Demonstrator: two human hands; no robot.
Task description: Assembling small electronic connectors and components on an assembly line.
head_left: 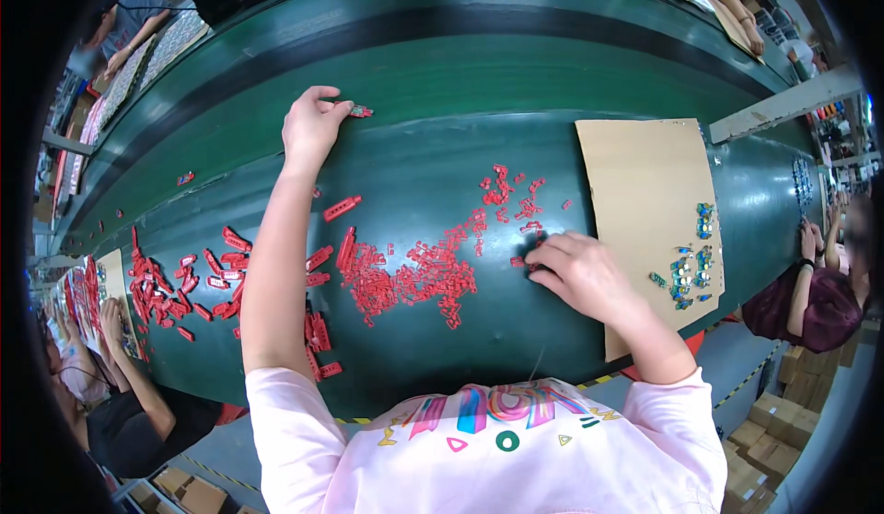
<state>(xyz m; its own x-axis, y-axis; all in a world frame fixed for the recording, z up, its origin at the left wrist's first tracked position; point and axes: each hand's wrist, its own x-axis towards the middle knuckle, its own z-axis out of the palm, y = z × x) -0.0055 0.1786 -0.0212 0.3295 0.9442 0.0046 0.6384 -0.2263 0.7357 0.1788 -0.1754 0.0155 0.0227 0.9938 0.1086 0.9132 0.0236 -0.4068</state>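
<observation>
Right hand: the right hand (pixel 578 270) lies low on the green table (pixel 552 81), at about 4 o'clock from the picture's centre, fingers curled down and pressing on small red pieces at their tips; what exactly they pinch cannot be told.
Red heap: the main pile of small red parts (pixel 414 279) sits just left of that hand, at 9 o'clock from it, spreading up toward a looser scatter (pixel 511 192) at 12 o'clock.
Joined strips: longer red strips (pixel 184 279) lie well to the left, beyond the left forearm, at 9 o'clock.
Cardboard: a brown cardboard sheet (pixel 635 173) lies at 2 o'clock from the right hand, its edge touching the wrist; small blue-green parts (pixel 691 265) cluster on its right side.
Left hand: the left hand (pixel 311 127) reaches far out, at 11 o'clock, fingertips closed on a small red assembled piece (pixel 359 110) at the belt's edge.
Belt: a dark conveyor band (pixel 460 26) runs beyond it, at 12 o'clock.
</observation>
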